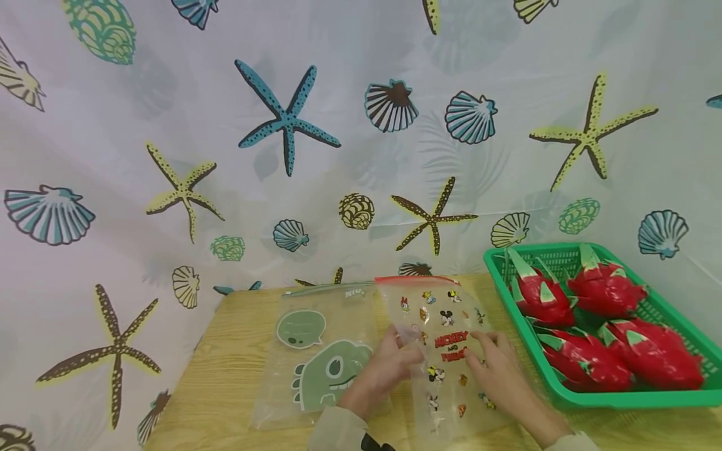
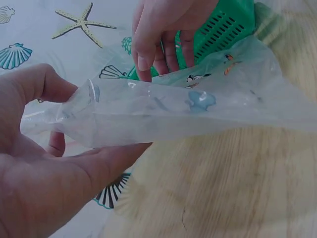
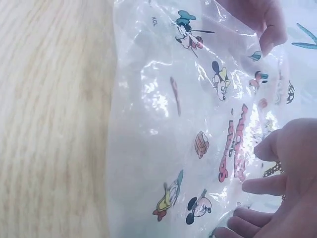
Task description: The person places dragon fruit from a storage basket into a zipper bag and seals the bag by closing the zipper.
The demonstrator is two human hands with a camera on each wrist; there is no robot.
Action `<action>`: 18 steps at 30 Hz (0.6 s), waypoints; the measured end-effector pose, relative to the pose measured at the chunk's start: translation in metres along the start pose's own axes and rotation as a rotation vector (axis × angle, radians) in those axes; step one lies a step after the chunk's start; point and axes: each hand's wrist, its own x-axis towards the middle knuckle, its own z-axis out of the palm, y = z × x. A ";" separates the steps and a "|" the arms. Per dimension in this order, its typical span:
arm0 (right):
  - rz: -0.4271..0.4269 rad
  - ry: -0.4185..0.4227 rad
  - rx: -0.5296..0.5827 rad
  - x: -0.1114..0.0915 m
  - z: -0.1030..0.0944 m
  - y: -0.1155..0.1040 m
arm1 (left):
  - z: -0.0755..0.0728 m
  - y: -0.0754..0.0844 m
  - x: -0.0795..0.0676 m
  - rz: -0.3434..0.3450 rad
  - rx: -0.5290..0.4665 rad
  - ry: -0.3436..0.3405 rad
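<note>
A clear zip bag [image 1: 445,401] with cartoon prints, red lettering and a red top strip lies over the wooden table, partly lifted at its left side. My left hand [image 1: 389,366] holds that left edge, with the plastic between thumb and fingers in the left wrist view. On the bag's right part my right hand [image 1: 499,369] rests, its fingers spread and touching the printed front in the right wrist view. To the left lies a second zip bag [image 1: 333,319] with a green dinosaur print, partly covered by my left forearm.
A green basket [image 1: 555,376] with several red dragon fruits [image 1: 654,354] stands right of the bags. Behind the wooden table [image 1: 225,351] hangs a white curtain [image 1: 338,50] printed with shells and starfish.
</note>
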 end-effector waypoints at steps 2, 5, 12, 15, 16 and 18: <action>-0.016 0.038 -0.003 0.000 -0.001 -0.002 | 0.002 0.002 -0.001 0.011 -0.004 -0.025; -0.052 0.098 -0.013 0.001 -0.003 -0.006 | 0.006 0.006 -0.002 0.026 -0.007 -0.050; -0.074 0.072 0.105 0.002 -0.015 -0.020 | 0.014 0.019 -0.007 0.117 -0.001 -0.113; -0.064 0.015 0.192 0.002 -0.021 -0.025 | 0.017 0.023 -0.007 0.191 -0.022 -0.195; -0.068 0.005 0.217 0.001 -0.023 -0.027 | 0.018 0.025 -0.008 0.211 -0.015 -0.210; -0.084 -0.009 0.275 0.001 -0.027 -0.031 | 0.020 0.027 -0.009 0.251 -0.012 -0.247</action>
